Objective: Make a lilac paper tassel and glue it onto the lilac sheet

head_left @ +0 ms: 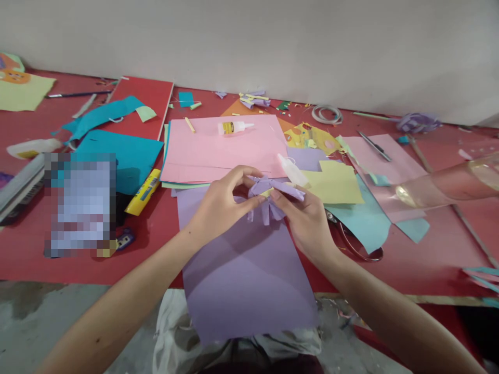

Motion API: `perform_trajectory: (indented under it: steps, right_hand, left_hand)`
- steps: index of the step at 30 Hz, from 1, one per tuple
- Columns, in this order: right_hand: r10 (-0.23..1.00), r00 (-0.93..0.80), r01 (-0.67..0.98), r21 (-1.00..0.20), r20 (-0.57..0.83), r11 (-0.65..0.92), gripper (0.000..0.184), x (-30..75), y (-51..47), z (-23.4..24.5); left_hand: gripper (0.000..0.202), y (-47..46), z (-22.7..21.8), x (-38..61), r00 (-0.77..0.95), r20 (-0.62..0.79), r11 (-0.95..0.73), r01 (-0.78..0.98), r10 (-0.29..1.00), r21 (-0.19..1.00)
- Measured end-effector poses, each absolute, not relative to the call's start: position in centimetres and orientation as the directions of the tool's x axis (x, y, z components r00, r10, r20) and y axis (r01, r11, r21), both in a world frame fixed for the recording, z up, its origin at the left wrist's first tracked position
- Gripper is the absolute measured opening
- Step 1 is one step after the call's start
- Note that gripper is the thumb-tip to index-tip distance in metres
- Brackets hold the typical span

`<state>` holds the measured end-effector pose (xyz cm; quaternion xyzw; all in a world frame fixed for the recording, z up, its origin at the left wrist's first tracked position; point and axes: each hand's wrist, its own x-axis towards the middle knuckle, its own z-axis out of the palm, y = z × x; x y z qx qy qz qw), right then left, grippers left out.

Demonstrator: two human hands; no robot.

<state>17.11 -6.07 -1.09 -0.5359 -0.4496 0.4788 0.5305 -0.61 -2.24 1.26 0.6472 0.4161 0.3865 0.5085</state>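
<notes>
Folded paper (263,185): purple strips bunched together around a small yellow patch, held between the two hands above the upper part of the purple sheet.
Left hand (220,202): partly curled, thumb and fingers pinching the folded paper from its left side, thumb tip beside the yellow patch.
Right hand (312,221): partly curled too, gripping the folded paper from its right side, thumb tip close to the other thumb; the fingers behind are partly hidden.
Purple sheet (249,280): spread under the hands, its lower part reaching past the front edge of the red table (23,259) over the person's lap.
Pink paper (202,156): stacked just beyond the purple sheet, with a small glue bottle (230,128) lying on its side on top.
White bottle (292,170): on its side just beyond the right hand.
Scissors (360,249): beside the right wrist, partly hidden.
Left side: a yellow tube (143,192) near a blue sheet (128,156).
Right side: a pen (374,146) on another pink sheet (393,169).
</notes>
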Motion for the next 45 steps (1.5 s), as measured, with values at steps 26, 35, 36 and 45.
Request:
perform_trajectory:
  steps: [26, 35, 36, 45]
  right_hand:
    - [0.969, 0.100, -0.281, -0.941, -0.226, -0.190, 0.025, 17.1, -5.3, -0.8]
    - [0.982, 0.070, -0.240, -0.959, -0.174, -0.153, 0.028, 17.5, -5.4, -0.8]
    - [0.982, 0.066, -0.238, -0.958, -0.177, -0.157, 0.028, 17.5, -5.4, -0.8]
    - [0.964, 0.066, -0.449, -0.870, -0.258, -0.203, 0.026, 17.0, -5.3, -0.2]
  left_hand:
    - [0.024, -1.4, 0.8, -1.0, 0.297, 0.004, 0.032, -0.115, 0.955, 0.993]
    - [0.019, -1.6, 0.7, -0.7, 0.493, 0.045, -0.006, -0.081, 0.869, 0.997]
    - [0.020, -1.6, 0.7, -0.7, 0.500, 0.049, -0.013, -0.075, 0.865, 0.997]
    - [0.015, -1.4, 0.6, -0.8, 0.451, 0.027, -0.058, 0.054, 0.892, 0.997]
